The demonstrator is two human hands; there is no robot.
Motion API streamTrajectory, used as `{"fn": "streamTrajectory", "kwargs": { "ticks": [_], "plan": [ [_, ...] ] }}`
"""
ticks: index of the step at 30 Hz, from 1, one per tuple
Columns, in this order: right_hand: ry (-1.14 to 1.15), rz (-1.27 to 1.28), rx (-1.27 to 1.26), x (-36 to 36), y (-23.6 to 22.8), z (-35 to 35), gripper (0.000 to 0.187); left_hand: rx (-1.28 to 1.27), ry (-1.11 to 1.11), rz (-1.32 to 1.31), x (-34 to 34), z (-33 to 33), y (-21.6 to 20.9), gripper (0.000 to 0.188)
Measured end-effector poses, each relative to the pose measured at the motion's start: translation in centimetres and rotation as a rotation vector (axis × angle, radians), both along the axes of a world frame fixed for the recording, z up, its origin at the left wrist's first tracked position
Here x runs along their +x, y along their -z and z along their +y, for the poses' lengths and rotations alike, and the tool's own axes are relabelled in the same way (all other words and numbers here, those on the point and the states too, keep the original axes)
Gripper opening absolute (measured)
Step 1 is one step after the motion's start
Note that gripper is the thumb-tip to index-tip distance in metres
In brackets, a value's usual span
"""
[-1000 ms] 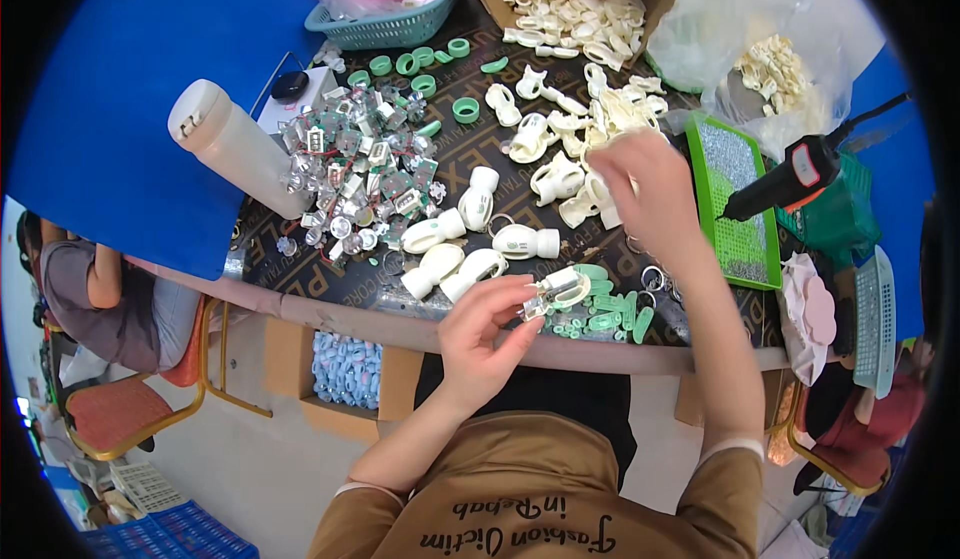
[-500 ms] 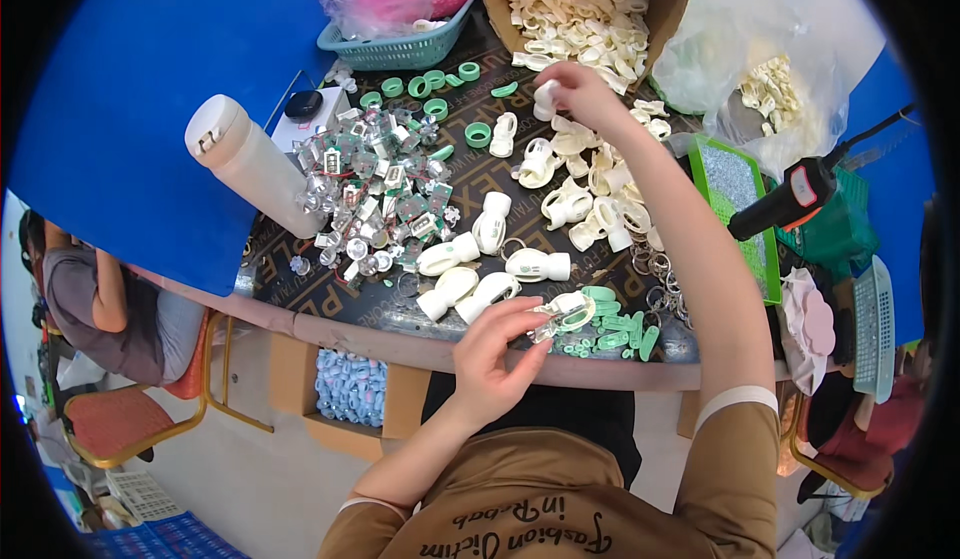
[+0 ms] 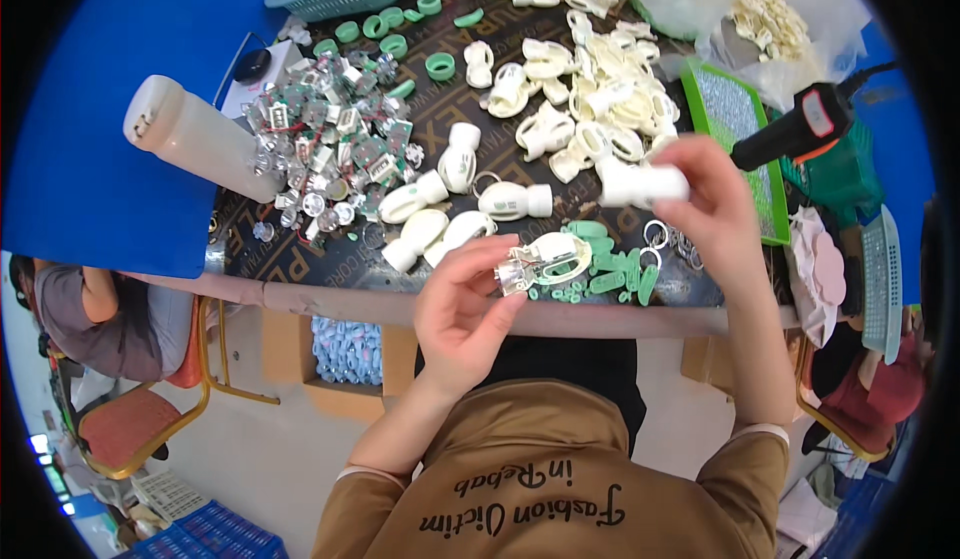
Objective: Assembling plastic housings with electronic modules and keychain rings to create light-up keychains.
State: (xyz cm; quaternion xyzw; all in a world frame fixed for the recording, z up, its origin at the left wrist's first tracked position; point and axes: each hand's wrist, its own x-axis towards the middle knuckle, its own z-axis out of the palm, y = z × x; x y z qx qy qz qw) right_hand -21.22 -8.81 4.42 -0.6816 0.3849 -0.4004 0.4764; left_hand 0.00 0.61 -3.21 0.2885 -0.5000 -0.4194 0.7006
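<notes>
Here, left hand (image 3: 455, 311) grips lamp (image 3: 543, 257) near table edge (image 3: 620, 320), clear plastic end toward 9 o'clock, long axis nearly 9-to-3. Flat oval green tabs (image 3: 607, 281) at lamp's 3 o'clock. Right hand (image 3: 708, 204), at 2 o'clock, grips blurred white shell (image 3: 635, 187), roughly 9-to-3. Beyond, 1 o'clock: heaped cream shells (image 3: 618, 94).

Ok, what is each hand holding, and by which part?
Left hand: an open cream piece, fingers at its clear end. Right hand: a white piece, held by the end nearest the palm.
</notes>
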Motion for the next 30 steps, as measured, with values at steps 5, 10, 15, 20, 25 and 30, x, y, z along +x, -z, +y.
{"fn": "streamTrajectory", "kwargs": {
  "ticks": [5, 10, 15, 20, 25, 30],
  "plan": [
    [0.288, 0.369, -0.09, -4.2, 2.1, 6.6, 0.022, -0.036, 0.053, -0.019, 0.0, 0.5, -1.4, 0.039],
    [0.425, 0.794, -0.278, -6.3, 4.5, 9.9, 0.026, -0.053, 0.122, -0.01, -0.7, 1.1, -2.4, 0.044],
    [0.413, 0.577, -0.331, -6.3, 2.9, 9.7, 0.027, -0.04, 0.156, -0.036, -1.8, 1.3, -2.7, 0.047],
    [0.234, 0.375, -0.611, -2.4, -2.4, 8.0, 0.028, -0.007, 0.192, -0.003, -2.8, 1.1, -2.9, 0.049],
    [0.056, 0.491, -0.828, -1.3, -3.1, 6.1, 0.027, 0.018, 0.173, -0.045, -3.2, 1.1, -3.3, 0.051],
    [0.017, 0.495, -0.811, -0.6, -3.2, 5.3, 0.026, 0.027, 0.175, -0.078, -3.1, 1.1, -3.4, 0.054]
  ]
}}
